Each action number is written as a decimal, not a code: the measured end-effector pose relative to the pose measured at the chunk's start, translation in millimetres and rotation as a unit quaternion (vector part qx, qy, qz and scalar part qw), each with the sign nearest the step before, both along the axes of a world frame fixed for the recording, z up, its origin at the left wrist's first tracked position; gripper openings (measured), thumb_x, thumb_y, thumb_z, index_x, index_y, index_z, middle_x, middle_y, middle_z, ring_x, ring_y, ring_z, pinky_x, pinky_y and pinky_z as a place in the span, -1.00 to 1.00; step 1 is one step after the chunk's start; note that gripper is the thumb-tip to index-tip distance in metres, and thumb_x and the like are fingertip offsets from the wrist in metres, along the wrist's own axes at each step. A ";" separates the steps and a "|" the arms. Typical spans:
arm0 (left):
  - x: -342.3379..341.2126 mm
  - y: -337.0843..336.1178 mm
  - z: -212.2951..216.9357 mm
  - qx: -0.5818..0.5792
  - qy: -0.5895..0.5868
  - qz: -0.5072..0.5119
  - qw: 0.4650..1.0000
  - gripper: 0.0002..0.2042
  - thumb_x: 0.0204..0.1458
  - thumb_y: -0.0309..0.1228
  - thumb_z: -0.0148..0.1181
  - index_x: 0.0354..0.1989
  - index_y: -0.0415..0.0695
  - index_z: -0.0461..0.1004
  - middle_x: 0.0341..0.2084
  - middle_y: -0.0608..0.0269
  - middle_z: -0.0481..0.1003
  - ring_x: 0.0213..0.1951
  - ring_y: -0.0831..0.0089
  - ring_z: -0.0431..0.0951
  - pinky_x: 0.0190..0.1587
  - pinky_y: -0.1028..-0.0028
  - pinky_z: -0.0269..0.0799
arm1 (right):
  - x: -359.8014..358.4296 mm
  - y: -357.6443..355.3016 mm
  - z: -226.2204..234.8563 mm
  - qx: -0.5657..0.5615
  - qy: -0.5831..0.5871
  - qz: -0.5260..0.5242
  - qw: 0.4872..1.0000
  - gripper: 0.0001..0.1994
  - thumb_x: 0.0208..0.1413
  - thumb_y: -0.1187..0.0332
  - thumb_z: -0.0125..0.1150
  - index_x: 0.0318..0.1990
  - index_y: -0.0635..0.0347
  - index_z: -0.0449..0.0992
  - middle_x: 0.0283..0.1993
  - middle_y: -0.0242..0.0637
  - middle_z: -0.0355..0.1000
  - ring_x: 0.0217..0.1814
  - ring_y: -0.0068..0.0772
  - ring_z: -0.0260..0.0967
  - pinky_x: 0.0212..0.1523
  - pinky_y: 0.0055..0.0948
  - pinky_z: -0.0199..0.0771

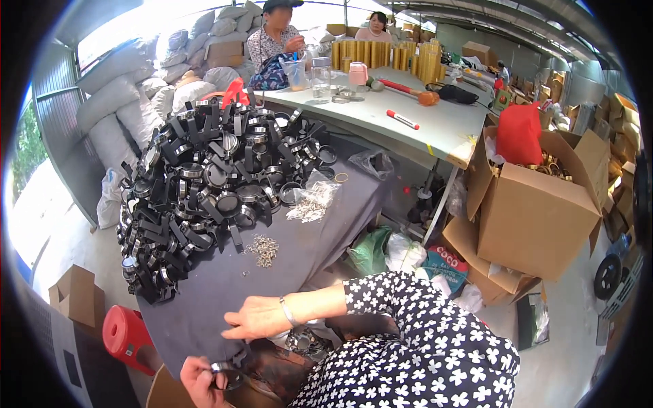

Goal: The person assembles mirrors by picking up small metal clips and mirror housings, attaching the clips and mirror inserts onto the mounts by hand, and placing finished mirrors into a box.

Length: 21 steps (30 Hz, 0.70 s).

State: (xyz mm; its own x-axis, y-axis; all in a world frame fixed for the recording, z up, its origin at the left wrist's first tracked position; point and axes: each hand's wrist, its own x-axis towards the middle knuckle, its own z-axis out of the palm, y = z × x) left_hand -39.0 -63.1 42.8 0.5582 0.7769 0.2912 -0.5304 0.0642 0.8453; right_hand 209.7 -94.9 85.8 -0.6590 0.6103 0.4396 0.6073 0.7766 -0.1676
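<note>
At the lower edge my left hand [197, 382] grips a round, black-handled piece with a shiny metal band [226, 374]. My right hand [257, 318] hovers just above and to the right of it, thumb and finger apart, with nothing visible between them. A heap of similar black-handled metal bands [211, 177] covers the far left of the grey-covered table [204, 306]. On the cloth lie a small pile of little metal parts [263, 251] and a clear plastic bag of more small parts [314, 198]. More banded pieces [306, 342] sit by my lap, partly hidden by my right arm.
A red stool [126, 336] stands at the left. Beyond is a pale table [381, 112] with a red marker [403, 120], cups and gold cylinders [360, 54]. Cardboard boxes [537, 211] are stacked at right. Two people sit at the back; sacks [122, 68] line the left.
</note>
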 end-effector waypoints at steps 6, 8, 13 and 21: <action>36.2 18.9 3.5 -0.145 -0.093 -0.130 0.977 -0.78 0.00 -0.43 0.02 -0.21 -0.25 0.23 -0.71 0.24 0.25 -0.77 0.52 0.23 -0.75 0.62 0.12 | 24.6 -13.6 -19.2 -0.111 0.026 0.008 0.993 -0.79 -0.18 0.29 0.20 -0.47 0.22 0.36 -0.44 -0.15 0.27 -0.44 -0.07 0.30 -0.47 -0.20 0.26; 50.2 16.7 6.9 -0.196 -0.128 -0.058 0.971 -0.68 0.02 -0.37 0.01 -0.07 -0.21 0.18 -0.66 0.21 0.29 -0.72 0.49 0.29 -0.70 0.61 0.20 | 27.7 -8.4 -32.5 -0.145 0.122 0.033 0.981 -0.79 -0.19 0.29 0.20 -0.50 0.22 0.36 -0.47 -0.22 0.30 -0.43 -0.08 0.31 -0.46 -0.19 0.26; 73.3 13.6 -6.7 -0.116 -0.030 0.152 0.981 -0.43 0.07 -0.25 -0.05 0.23 -0.03 -0.12 -0.30 0.04 0.40 -0.50 0.36 0.46 -0.48 0.51 0.43 | 19.1 19.8 -52.9 -0.185 0.234 -0.042 0.954 -0.76 -0.14 0.34 0.18 -0.57 0.28 0.26 -0.58 -0.09 0.18 -0.52 -0.08 0.21 -0.50 -0.28 0.19; 108.2 64.2 -31.8 0.041 0.196 0.237 0.951 -0.52 -0.11 -0.61 0.06 0.07 -0.26 0.21 -0.58 0.50 0.22 -0.56 0.74 0.22 -0.54 0.70 0.28 | 2.3 56.7 -72.0 -0.216 0.252 -0.184 0.925 -0.80 -0.13 0.33 0.16 -0.58 0.28 0.36 -0.66 -0.03 0.25 -0.63 -0.13 0.22 -0.54 -0.26 0.21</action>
State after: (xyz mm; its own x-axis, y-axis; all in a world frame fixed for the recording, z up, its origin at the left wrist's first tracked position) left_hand 69.2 1.1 11.0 0.2297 0.9518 0.2032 -0.1258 -0.1780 0.9760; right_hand 212.0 -38.2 13.8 -0.1489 0.9430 0.2975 0.5786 0.3270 -0.7472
